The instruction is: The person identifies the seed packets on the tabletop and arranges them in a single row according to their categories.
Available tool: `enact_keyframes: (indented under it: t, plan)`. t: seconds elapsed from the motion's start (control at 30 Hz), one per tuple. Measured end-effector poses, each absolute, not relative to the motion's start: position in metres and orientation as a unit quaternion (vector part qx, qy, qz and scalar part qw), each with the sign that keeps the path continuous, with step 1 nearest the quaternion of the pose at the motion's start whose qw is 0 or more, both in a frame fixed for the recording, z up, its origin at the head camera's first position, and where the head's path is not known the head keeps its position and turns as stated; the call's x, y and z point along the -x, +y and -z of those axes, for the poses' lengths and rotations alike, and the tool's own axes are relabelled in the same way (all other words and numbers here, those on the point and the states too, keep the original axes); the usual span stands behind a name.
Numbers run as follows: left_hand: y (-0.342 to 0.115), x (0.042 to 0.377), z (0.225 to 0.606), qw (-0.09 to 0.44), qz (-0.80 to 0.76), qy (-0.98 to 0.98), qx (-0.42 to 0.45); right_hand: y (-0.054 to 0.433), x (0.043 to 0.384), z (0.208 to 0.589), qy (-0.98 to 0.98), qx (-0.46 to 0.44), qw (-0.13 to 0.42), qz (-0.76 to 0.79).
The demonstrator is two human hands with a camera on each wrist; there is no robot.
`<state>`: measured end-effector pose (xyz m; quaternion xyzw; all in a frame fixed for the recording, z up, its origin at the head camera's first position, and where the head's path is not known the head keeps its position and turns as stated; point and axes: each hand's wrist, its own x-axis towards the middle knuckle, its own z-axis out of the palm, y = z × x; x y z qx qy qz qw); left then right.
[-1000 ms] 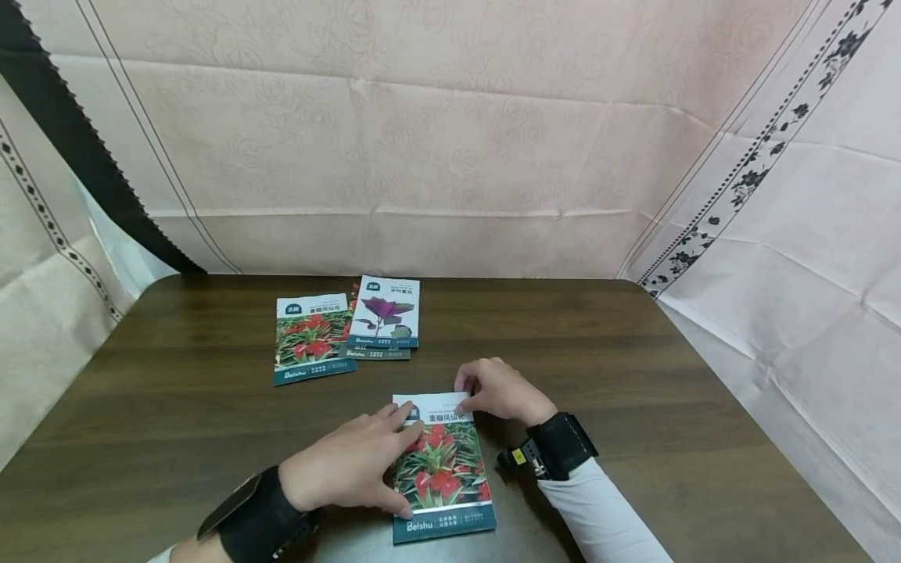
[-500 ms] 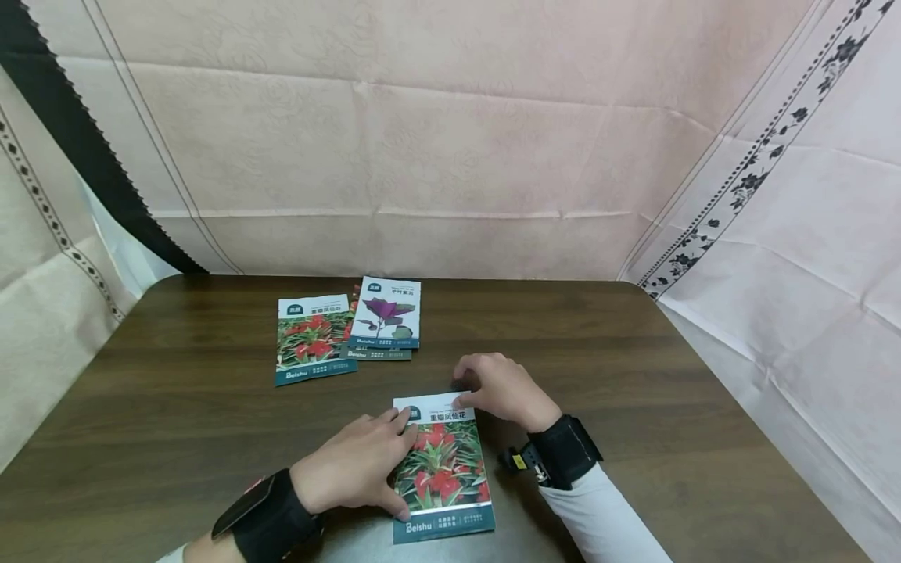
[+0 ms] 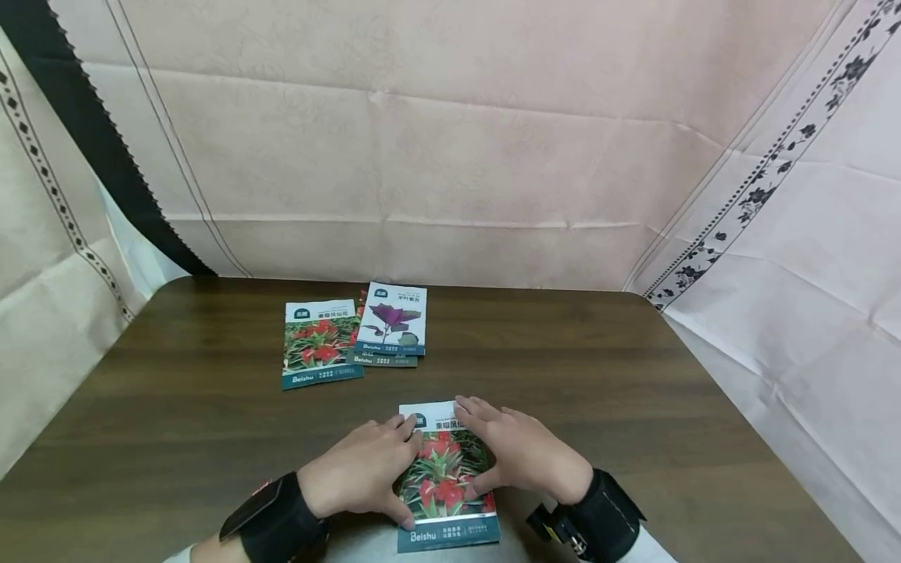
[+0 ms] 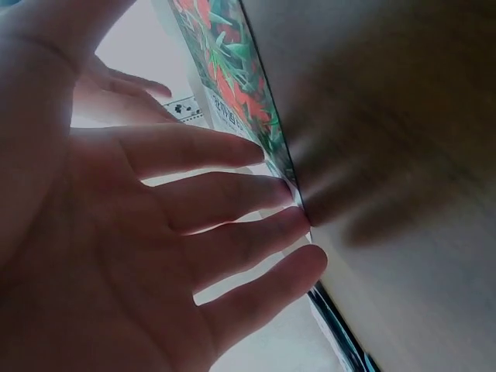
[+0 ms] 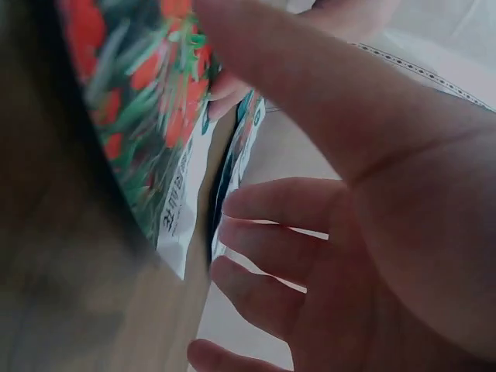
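Note:
A seed packet (image 3: 449,536) with red flowers, a white top and a teal bottom band lies flat near the front of the table. My left hand (image 3: 366,473) rests along its left edge, fingers extended and thumb at the lower left. In the left wrist view those fingertips meet the rim of the packet (image 4: 232,70). Over the right side spreads my right hand (image 3: 528,453), its fingers near the top and its thumb above the lower flowers. The right wrist view shows loosely extended fingers (image 5: 267,248) beside the packet (image 5: 143,101), with nothing gripped.
Farther back on the brown table (image 3: 605,375) lie more seed packets: a red-flowered one (image 3: 320,344) at left, and a purple-flowered one (image 3: 394,320) overlapping others. A pale cloth (image 3: 422,156) hangs behind the table's far edge.
My right hand has left the packet's top right corner, moved down along its right side and spread its fingers. My left hand stays at the left edge. The view has shifted slightly.

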<state>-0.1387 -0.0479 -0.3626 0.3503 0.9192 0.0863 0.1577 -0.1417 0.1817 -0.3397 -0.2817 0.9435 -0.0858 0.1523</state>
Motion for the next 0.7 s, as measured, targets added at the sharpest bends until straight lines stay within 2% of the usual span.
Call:
enact_keyframes:
  t: [0.13, 0.37, 0.7]
  plan:
    - [-0.049, 0.138, 0.361, 0.160, -0.086, 0.919, -0.350, 0.182, 0.138, 0.346, 0.941, 0.291, 0.143, 0.098]
    - [-0.048, 0.137, 0.360, 0.158, -0.091, 0.918, -0.352, 0.175, 0.139, 0.360, 0.932, 0.281, 0.211, 0.085]
    - [-0.056, 0.142, 0.358, 0.145, -0.129, 0.924, -0.331, 0.174, 0.139, 0.361, 0.934, 0.284, 0.202, 0.077]
